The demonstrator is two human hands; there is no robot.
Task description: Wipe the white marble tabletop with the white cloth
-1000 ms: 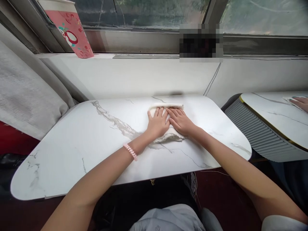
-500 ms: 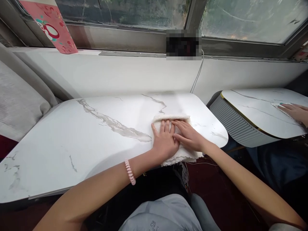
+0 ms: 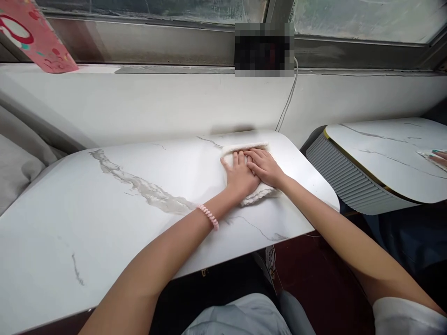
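Note:
A folded white cleaning cloth (image 3: pixel 258 195) lies on the white marble-patterned tabletop (image 3: pixel 167 170), towards its right end. My left hand (image 3: pixel 241 179) rests flat on the cloth with its fingers spread. My right hand (image 3: pixel 267 167) also lies flat there, its fingers stretched out and partly overlapping the left hand. A pink coiled band (image 3: pixel 208 217) circles my left wrist. Both palms hide part of the cloth.
Behind the tabletop rise a white wall (image 3: pixel 157 102) and a window frame. A pale cable (image 3: pixel 287 107) hangs down to the back edge. To the right, another person's hand (image 3: pixel 440 157) is on a cloth on a second table (image 3: pixel 384 163). Grey fabric (image 3: pixel 17 163) hangs at left.
Both my hands and the cloth have moved away from me, from the front edge towards the back of the tabletop. The other person's hand has shifted right in the view.

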